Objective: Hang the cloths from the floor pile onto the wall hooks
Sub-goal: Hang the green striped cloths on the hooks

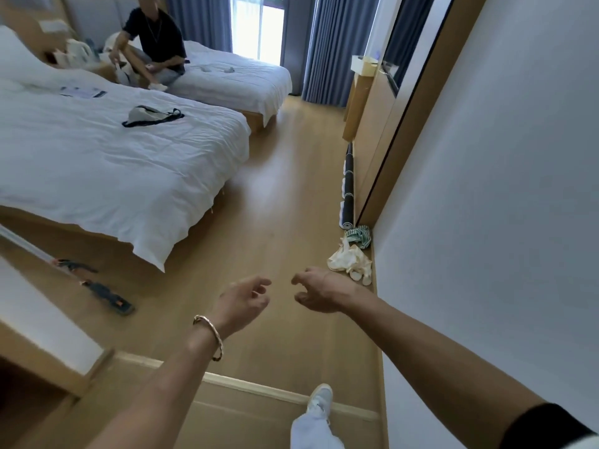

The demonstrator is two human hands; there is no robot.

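At the bottom edge a white shoe point(320, 398) and pale trouser leg stand on the wooden floor point(275, 196), just past a raised wooden threshold strip. Both bare forearms reach forward over the floor; the left wrist carries a bracelet point(209, 338). The left hand point(243, 298) hangs in the air with its fingers loosely curled and nothing in them, and the right hand point(319, 291) sits just beside it, apart from it, fingers likewise slack and bent around nothing. Just beyond the right hand, against the foot of the white wall point(486, 222), lies the cloth pile point(349, 261): crumpled cream cloths on the floor, with a green-striped cloth point(358, 235) bunched right behind them in the corner where the wall meets a wooden panel. Past that a dark rolled mat point(348, 189) lies along the base of the panel. To the left, dark tools point(108, 294) lie on the floor near the corner of the near bed point(97, 163), whose white cover hangs down over the frame; a grey bag with dark straps point(150, 115) and some papers rest on it. Farther back a person in a dark shirt point(152, 37) sits on the edge of the second bed point(233, 79), and blue-grey curtains point(330, 50) flank a bright window behind
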